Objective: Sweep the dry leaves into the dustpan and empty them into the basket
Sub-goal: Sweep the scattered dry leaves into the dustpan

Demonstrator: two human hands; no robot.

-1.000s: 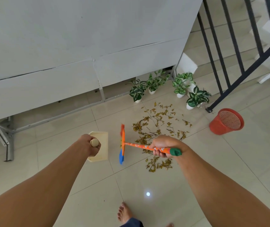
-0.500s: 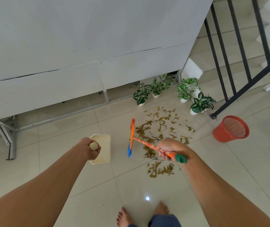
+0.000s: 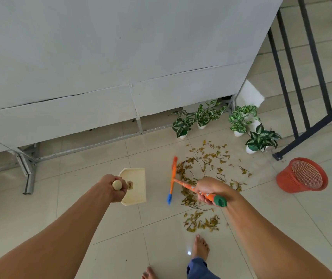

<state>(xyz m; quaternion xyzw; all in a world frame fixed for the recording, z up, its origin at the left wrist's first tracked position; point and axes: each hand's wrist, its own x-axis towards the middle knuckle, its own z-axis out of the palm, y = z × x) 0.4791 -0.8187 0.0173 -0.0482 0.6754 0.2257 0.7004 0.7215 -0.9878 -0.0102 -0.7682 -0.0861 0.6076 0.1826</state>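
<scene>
Leaves (image 3: 205,170) now meet the broom (image 3: 172,179) (just arrived), hands (image 3: 211,190) clamped on broom and dustpan (image 3: 134,186); sweeping can start.

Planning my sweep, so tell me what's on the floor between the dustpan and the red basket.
In the head view, between the dustpan and the red basket lie the broom head and the scattered dry leaves; near the basket, bare tile.
</scene>
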